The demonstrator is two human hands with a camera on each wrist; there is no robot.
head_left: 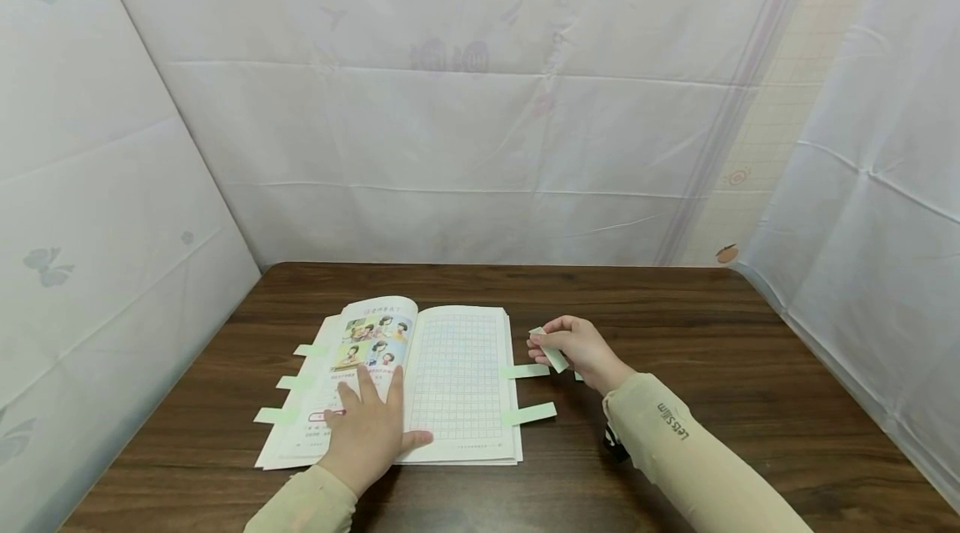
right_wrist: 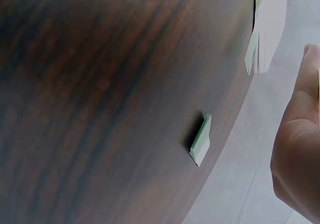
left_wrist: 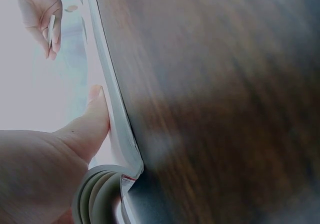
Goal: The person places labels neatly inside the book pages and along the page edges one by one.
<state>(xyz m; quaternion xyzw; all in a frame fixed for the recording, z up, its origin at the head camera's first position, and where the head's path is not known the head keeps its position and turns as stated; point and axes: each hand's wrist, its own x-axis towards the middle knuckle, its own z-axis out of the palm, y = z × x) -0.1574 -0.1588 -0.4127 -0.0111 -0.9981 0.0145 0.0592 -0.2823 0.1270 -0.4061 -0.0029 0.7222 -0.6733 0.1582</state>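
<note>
An open book (head_left: 459, 383) lies on the brown table, a picture page on the left and a grid page on the right. My left hand (head_left: 366, 437) rests spread on the left page, with its thumb across the fold onto the grid page. To the right of the book, above the table, my right hand (head_left: 588, 349) pinches a pale green sticky strip (head_left: 553, 356) between thumb and fingers. Behind that hand, a small pad of green sticky notes (right_wrist: 201, 141) lies on the table in the right wrist view; the head view shows only its edge.
Two green sticky tabs, an upper (head_left: 529, 370) and a lower one (head_left: 534, 414), jut from the book's right edge. Several more, such as this tab (head_left: 276, 415), stick out on the left. White cloth (head_left: 480, 141) hangs behind the table (head_left: 675, 299) and along both sides.
</note>
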